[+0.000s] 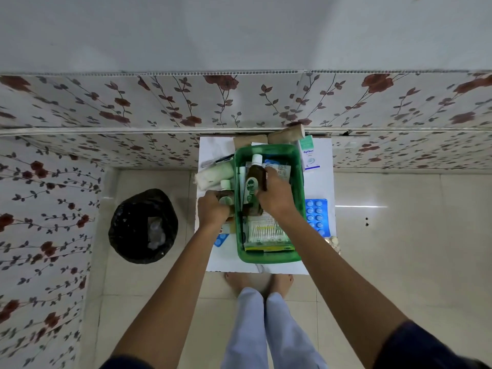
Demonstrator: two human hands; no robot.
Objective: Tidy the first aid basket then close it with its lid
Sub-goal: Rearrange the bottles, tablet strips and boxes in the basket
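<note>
Floral-papered walls [80, 102], pale glossy tiled floor [399, 249], black-lined bin [143, 226] beside white table [213, 153].

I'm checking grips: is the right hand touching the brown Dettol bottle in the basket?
Touching. The head view shows the right hand with fingers wrapped around the brown Dettol bottle over the green basket.

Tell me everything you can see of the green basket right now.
The green basket is a translucent plastic tub, rectangular with rounded corners, sitting upright and lidless on the white table. It holds a Dettol bottle, cotton swabs and packets. The right hand reaches inside, gripping the bottle; the left hand holds a smaller bottle just outside its left wall.
</note>
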